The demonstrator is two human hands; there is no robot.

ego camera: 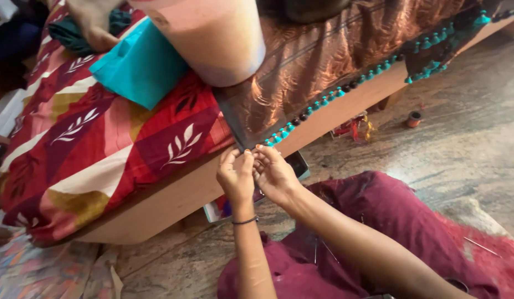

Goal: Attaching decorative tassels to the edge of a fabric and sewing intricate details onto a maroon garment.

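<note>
at bed edge, left hand (235,176) and right hand (273,174) grips pinched on brown fabric (301,72) hem

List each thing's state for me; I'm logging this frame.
Left hand: pinching the fabric edge.
Right hand: pinching the same edge.
Brown fabric: draped over the bed, tassel trim hanging.
Teal cloth: folded, lying on the bedsheet.
Thread spool: standing on the floor.
</note>
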